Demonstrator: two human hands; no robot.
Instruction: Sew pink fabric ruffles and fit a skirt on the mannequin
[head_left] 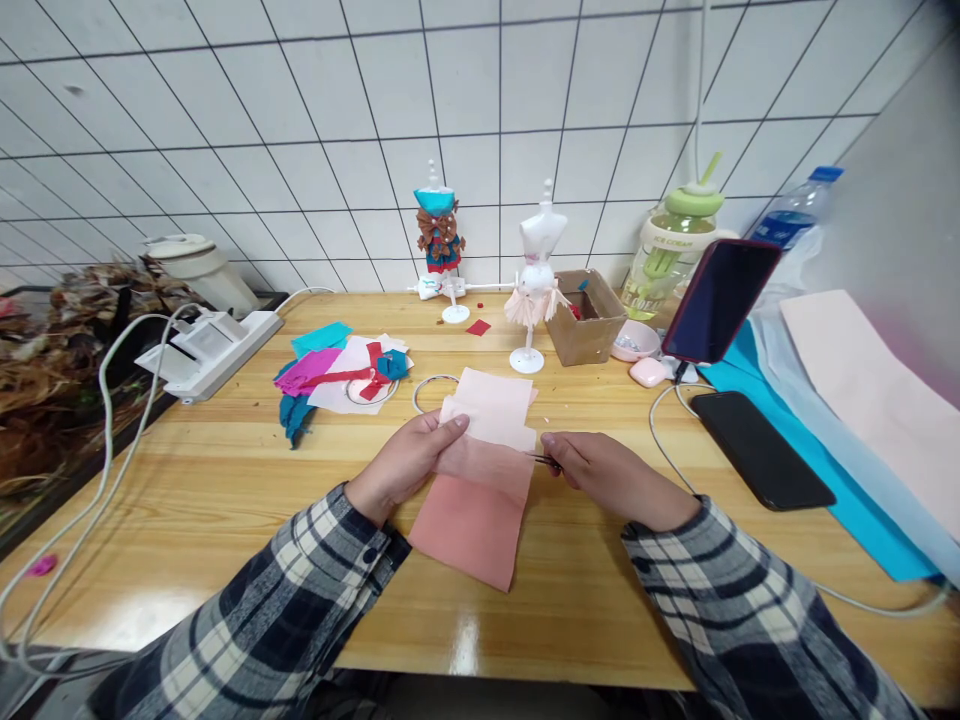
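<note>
At a wooden table (195,490) before a tiled wall (480,90), we sit with both hands occupied; at far left, brown dried material (82,350) lies heaped near a white canister (202,270), and beside it rests a power strip (214,360) trailing pale cables; next come cloth scraps (322,367) in turquoise, magenta, white and red, loosely overlapping. Our left hand (409,455), emerging from a plaid sleeve (300,590), pinches a pink sheet (472,520) between thumb and fingers, the thumb on top; the sheet is held at the middle of the table, pale in its upper part and salmon below, though whether it is one folded piece or several layers we cannot tell; behind it a slim ring (415,395) shows in part, and farther back stands a dressed mannequin (440,235) in turquoise, brown and red, with a red scrap (478,327) near its base. A second mannequin (541,240) wears a pale pink skirt; in front of it, our right hand (600,470) grips dark scissors (553,463), closed round the handles, the blades at the sheet's right edge; beyond sit a cardboard box (581,340), a pink bowl (636,345) and a green-lidded jug (671,250); farther right, we have a propped phone (720,300), a black phone (761,450) lying flat, and a turquoise sheet (874,535) under paler ones.
</note>
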